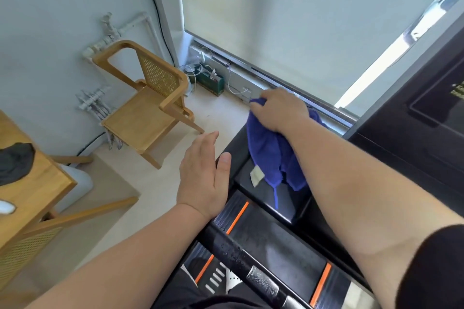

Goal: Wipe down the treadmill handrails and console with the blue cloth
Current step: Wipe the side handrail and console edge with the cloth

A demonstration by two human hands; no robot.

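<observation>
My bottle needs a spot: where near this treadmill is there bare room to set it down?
The chair seat is bare, and so is the floor between chair and treadmill. Crowded: the window corner with bag and cables, and the treadmill front, where the cloth hangs.

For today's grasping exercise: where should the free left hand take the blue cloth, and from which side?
Probably pinch the hanging lower fold of the blue cloth, coming from the left: the right hand bunches its top, the left hand hovers open alongside.
</observation>
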